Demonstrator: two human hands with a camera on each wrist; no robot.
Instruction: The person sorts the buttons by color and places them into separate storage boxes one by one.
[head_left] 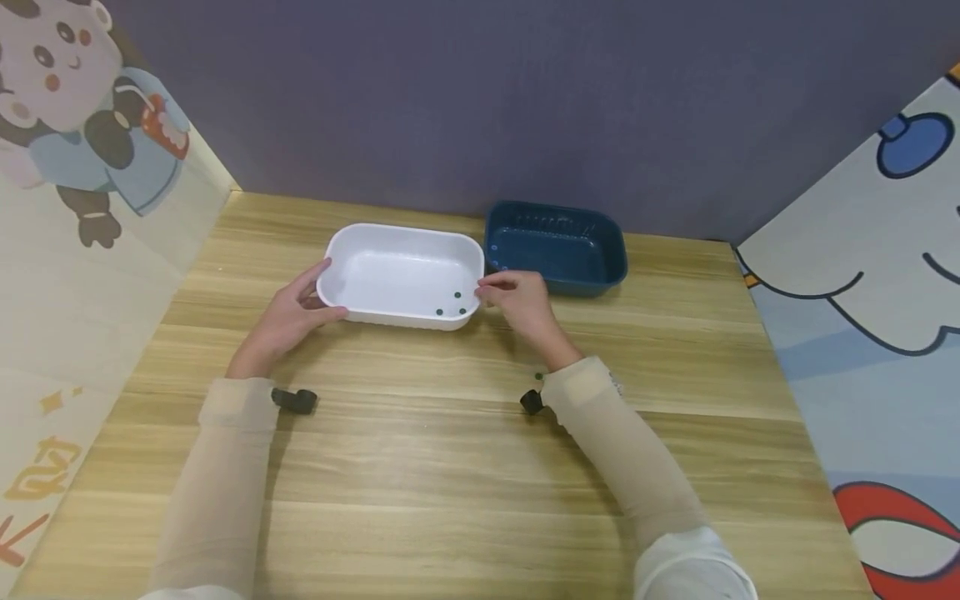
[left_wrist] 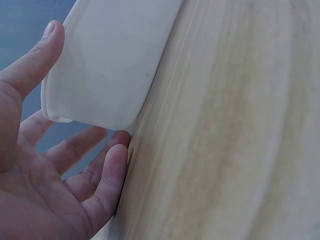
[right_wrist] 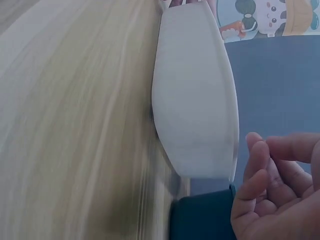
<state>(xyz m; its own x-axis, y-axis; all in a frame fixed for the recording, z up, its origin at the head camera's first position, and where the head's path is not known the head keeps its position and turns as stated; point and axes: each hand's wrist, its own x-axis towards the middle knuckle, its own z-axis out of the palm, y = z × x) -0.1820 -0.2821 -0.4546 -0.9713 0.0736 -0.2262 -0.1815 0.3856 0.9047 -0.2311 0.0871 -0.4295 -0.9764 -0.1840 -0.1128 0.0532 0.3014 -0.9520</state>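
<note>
A white basin [head_left: 397,317] stands on the table with three small dark green pieces [head_left: 457,295] inside near its right end. My left hand [head_left: 288,315] holds the basin's left end, thumb along the front rim and fingers round the far side. At the right rim, my right hand [head_left: 522,308] has its thumb and fingertip pinched together. In the right wrist view a tiny dark speck [right_wrist: 270,156] shows between those fingertips; what it is I cannot tell. Another small green piece [head_left: 538,376] lies on the table beside the right wrist.
A dark teal basin [head_left: 585,288] stands behind the right hand, close to the white one, with a few small bluish spots on its left side. A dark panel [head_left: 450,100] rises behind the wooden table [head_left: 420,483]. Printed walls flank both sides. Black wrist mounts [head_left: 300,402] project from both sleeves.
</note>
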